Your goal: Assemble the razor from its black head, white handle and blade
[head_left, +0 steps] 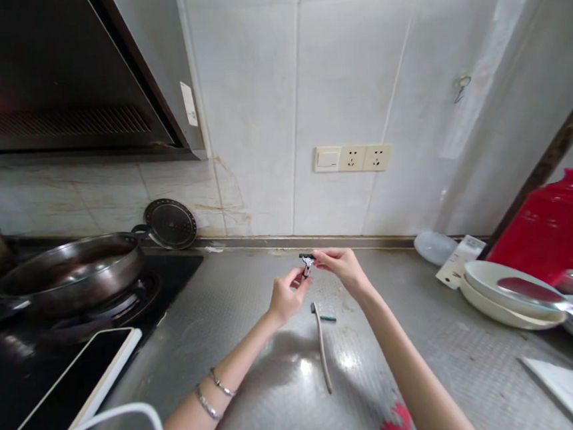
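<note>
At the far left, around eight o'clock from the hands, a phone point(65, 381) lies dark-screen up on the edge of the stove point(175, 268), with a white cable point(108, 418) curving in front of it. Up at ten o'clock a pan point(71, 271) sits on the burner. Toward the middle, the left hand point(286, 298), two bracelets point(214, 392) on its wrist, pinches the lower end of a small metal part point(307, 264) between thumb and forefinger. That part is held just above the counter point(260, 378), between both hands. The right hand point(341, 267) grips its dark top end with the fingertips. At six o'clock below the hands a thin grey handle point(322, 352) lies flat on the counter, untouched. Wall sockets point(352, 158) sit at one o'clock. Off at three o'clock, bowls point(498, 290) are stacked beside a red jug point(553, 225)
</note>
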The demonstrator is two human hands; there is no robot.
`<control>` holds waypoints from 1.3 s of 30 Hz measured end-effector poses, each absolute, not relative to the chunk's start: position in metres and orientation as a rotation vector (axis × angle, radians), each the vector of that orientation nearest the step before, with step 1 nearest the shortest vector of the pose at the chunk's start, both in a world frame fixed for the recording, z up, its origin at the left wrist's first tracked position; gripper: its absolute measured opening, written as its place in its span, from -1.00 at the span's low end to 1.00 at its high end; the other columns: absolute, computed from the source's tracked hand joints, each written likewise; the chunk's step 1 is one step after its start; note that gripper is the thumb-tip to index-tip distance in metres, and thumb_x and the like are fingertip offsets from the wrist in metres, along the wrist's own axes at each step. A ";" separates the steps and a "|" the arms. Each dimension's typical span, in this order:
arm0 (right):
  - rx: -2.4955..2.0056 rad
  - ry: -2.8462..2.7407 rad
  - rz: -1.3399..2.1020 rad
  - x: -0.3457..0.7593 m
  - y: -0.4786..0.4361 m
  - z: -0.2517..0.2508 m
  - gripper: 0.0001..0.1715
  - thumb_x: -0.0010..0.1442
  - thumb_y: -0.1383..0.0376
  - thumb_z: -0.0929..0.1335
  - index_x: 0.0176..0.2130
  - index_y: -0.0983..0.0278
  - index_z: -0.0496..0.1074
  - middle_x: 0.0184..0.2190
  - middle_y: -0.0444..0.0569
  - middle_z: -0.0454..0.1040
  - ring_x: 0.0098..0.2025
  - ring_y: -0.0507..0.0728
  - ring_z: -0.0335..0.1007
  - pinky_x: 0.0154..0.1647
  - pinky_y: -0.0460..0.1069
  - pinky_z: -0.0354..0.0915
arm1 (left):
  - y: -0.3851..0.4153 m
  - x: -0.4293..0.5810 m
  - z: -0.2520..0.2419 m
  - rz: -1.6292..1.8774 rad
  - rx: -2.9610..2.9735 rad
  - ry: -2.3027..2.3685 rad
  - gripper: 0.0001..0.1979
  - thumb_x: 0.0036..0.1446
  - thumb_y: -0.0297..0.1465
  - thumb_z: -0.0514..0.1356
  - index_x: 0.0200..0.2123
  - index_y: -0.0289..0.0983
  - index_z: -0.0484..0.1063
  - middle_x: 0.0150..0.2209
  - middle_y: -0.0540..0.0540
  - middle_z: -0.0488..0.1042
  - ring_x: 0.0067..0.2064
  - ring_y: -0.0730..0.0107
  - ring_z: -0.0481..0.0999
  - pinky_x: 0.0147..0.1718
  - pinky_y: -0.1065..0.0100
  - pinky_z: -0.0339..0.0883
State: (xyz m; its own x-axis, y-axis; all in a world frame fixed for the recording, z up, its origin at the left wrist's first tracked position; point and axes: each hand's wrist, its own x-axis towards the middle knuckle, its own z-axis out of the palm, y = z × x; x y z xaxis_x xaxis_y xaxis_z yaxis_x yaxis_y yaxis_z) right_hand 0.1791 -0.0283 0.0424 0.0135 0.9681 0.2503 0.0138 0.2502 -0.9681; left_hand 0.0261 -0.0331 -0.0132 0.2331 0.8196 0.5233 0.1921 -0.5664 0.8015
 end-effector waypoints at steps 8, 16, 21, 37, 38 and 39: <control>-1.019 -1.367 0.974 0.179 -0.024 0.038 -0.60 -0.12 0.06 0.43 -0.42 0.37 0.56 -0.49 0.01 0.53 -0.44 0.05 0.39 -0.35 -0.05 0.29 | -0.034 0.027 -0.013 1.345 1.845 0.922 -0.75 0.07 -0.27 0.14 -0.26 -0.32 0.42 -0.39 -0.07 0.48 -0.42 0.44 0.47 -0.41 0.46 0.32; -0.993 -1.522 0.773 0.180 -0.023 0.035 -0.61 -0.01 0.07 0.37 -0.40 0.36 0.54 -0.45 0.01 0.55 -0.39 0.09 0.41 -0.34 -0.05 0.28 | -0.040 0.030 -0.008 1.359 1.777 0.922 -0.79 0.04 -0.31 0.15 -0.31 -0.34 0.43 -0.46 -0.04 0.46 -0.46 0.45 0.46 -0.47 0.47 0.30; -0.988 -1.604 0.672 0.180 -0.028 0.041 -0.64 0.05 0.10 0.34 -0.42 0.34 0.53 -0.42 0.00 0.56 -0.33 0.13 0.44 -0.31 -0.05 0.29 | -0.043 0.032 -0.007 1.355 1.735 0.931 -0.79 0.03 -0.32 0.16 -0.32 -0.34 0.44 -0.47 -0.05 0.46 -0.48 0.44 0.46 -0.48 0.47 0.30; -0.968 -1.743 0.501 0.182 -0.035 0.048 -0.65 0.12 0.11 0.29 -0.43 0.30 0.52 -0.43 -0.03 0.53 -0.34 0.11 0.41 -0.33 -0.08 0.26 | -0.051 0.037 -0.001 1.386 1.656 0.962 -0.81 0.02 -0.33 0.15 -0.36 -0.33 0.45 -0.47 -0.05 0.49 -0.49 0.43 0.46 -0.48 0.46 0.30; -0.976 -1.733 0.510 0.182 -0.035 0.048 -0.65 0.11 0.11 0.29 -0.43 0.30 0.52 -0.42 -0.02 0.54 -0.34 0.12 0.42 -0.33 -0.08 0.26 | -0.051 0.037 -0.001 1.388 1.655 0.965 -0.81 0.02 -0.33 0.15 -0.36 -0.33 0.45 -0.47 -0.05 0.49 -0.49 0.43 0.46 -0.48 0.46 0.30; -0.981 -1.722 0.522 0.181 -0.035 0.048 -0.65 0.11 0.10 0.29 -0.42 0.29 0.52 -0.41 -0.02 0.54 -0.33 0.12 0.42 -0.31 -0.07 0.27 | -0.052 0.037 -0.001 1.389 1.657 0.967 -0.81 0.02 -0.32 0.15 -0.36 -0.33 0.45 -0.48 -0.06 0.49 -0.48 0.42 0.47 -0.47 0.46 0.31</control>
